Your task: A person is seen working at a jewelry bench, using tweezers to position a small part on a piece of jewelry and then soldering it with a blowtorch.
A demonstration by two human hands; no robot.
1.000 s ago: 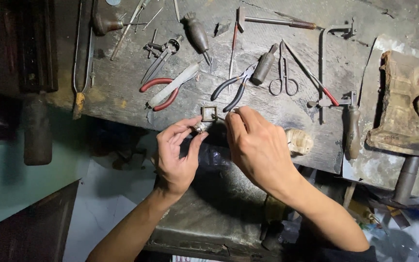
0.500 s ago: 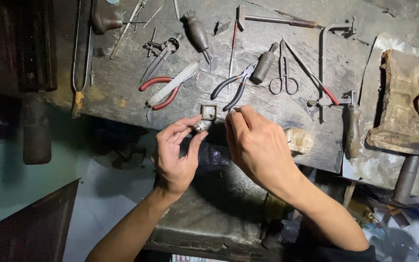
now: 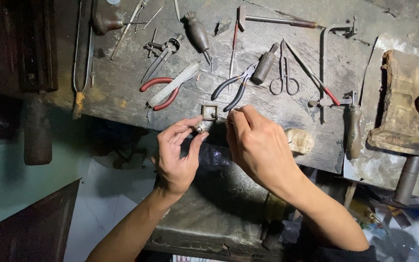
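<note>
At the bench's near edge, left hand (image 3: 178, 155) is pinching a small piece (image 3: 200, 127); right hand (image 3: 260, 145) is gripping a thin tool, touching the square frame (image 3: 210, 112).

Both hands at the near edge of the workbench (image 3: 122, 87), left hand (image 3: 178, 155) beside right hand (image 3: 260, 145), a square frame (image 3: 210, 112) just behind the fingertips, pliers (image 3: 163, 90) further back to the left, scissors (image 3: 284, 73) behind the right hand.

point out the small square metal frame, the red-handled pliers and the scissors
small square metal frame (image 3: 210, 112), head view, on its lower bar
red-handled pliers (image 3: 157, 82), head view, on the upper red handle
small steel scissors (image 3: 284, 86), head view, on the finger loops
</note>
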